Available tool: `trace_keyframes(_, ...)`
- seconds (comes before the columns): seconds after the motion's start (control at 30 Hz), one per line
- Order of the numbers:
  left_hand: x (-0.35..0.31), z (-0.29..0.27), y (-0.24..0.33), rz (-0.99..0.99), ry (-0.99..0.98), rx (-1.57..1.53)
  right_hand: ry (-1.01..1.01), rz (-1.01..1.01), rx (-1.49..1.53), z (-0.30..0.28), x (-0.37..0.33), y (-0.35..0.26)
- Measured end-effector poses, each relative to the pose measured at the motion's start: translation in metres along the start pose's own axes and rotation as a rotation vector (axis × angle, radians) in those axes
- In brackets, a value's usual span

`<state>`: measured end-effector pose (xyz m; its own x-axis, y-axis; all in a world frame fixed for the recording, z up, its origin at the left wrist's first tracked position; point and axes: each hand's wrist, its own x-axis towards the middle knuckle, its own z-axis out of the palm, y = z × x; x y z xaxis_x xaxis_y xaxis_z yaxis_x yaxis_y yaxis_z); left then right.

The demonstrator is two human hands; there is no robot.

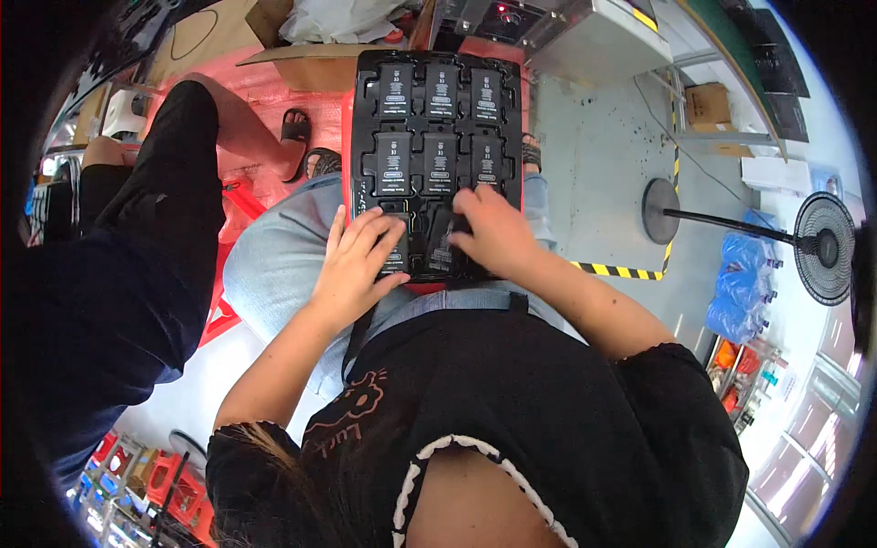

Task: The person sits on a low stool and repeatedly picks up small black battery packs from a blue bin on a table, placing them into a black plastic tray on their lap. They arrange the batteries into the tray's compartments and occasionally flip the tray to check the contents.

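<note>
A black moulded tray [416,124] lies in front of my body, over my lap. Flat black batteries with pale printing sit in its pockets in rows. My left hand [349,267] rests with fingers spread over the near left battery [398,245], covering part of it. Beside it, in the near middle pocket, another flat battery [440,250] lies slightly tilted. The thumb and fingers of my right hand [501,236] are at this battery's right side and far end, a little blurred. My right hand hides most of the near right pocket.
A person in dark clothes [169,183] sits close on my left. Beyond the tray are an open cardboard box [315,68] and a metal machine [498,23]. On the right stand a black fan [822,247] and blue-wrapped bundles [742,283]. Yellow-black tape [621,271] marks the floor.
</note>
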<state>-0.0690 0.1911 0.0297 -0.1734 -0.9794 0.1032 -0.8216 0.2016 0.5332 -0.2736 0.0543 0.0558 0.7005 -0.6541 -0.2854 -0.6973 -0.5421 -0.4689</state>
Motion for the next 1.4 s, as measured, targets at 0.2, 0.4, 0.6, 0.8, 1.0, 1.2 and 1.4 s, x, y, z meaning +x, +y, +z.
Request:
trace_keyframes(0.2, 0.003, 0.004, -0.003, -0.064, 0.034, -0.012, 0.058, -0.088, -0.106, 0.000, 0.001, -0.010)
trace_keyframes(0.4, -0.001, 0.022, 0.014, 0.012, -0.084, -0.077, 0.531, -0.296, 0.169, -0.084, 0.037, -0.014)
trace_keyframes(0.6, 0.006, 0.020, 0.018, 0.102, -0.168, -0.044, 0.964, -0.225, 0.327, -0.236, 0.154, 0.013)
trace_keyframes(0.8, 0.017, 0.003, 0.018, 0.091, -0.103, -0.101, 0.651, 0.201, -0.218, -0.301, 0.302, 0.053)
trace_keyframes(1.0, 0.087, -0.047, -0.013, -0.080, 0.353, -0.168, 0.613, 0.375, -0.066, -0.319, 0.308, 0.044)
trace_keyframes(1.2, 0.164, -0.120, -0.060, -0.487, 0.994, -1.189, 0.500, 0.021, 0.571, -0.270, 0.209, 0.029)
trace_keyframes(1.4, 0.208, -0.141, -0.081, -0.343, 1.050, -1.517, 0.132, 0.189, 0.587, -0.127, 0.014, 0.020)
